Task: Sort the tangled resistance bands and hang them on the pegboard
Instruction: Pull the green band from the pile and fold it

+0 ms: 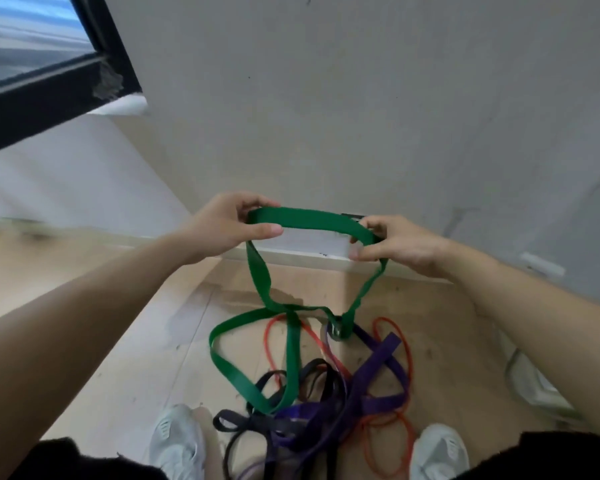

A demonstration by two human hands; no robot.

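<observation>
View from my head, looking down at my two bare hands held out before me at about the same height, above a heap of resistance bands on the floor (pixel 136 358); I hold a wide green band (pixel 309 220) stretched flat between them, I judge so that I can see how it runs and lift it out of the tangle; my left hand (pixel 222 228) pinches one end of the stretch, thumb underneath and fingers (pixel 257 201) curled over the top; my right hand (pixel 399 247) pinches the other end the same way, clamped on the strap; both forearms reach forward, wrists roughly level, palms turned toward each other; from my hands the green band hangs in two strands, crosses itself near the floor, and its lower loop lies threaded among a purple band (pixel 381 362), a black band (pixel 312 367) and a thin red band (pixel 409 351), between my white shoes (pixel 177 438); I judge it is not yet free; a plain grey wall (pixel 361 98) stands ahead; no pegboard is in view.
</observation>
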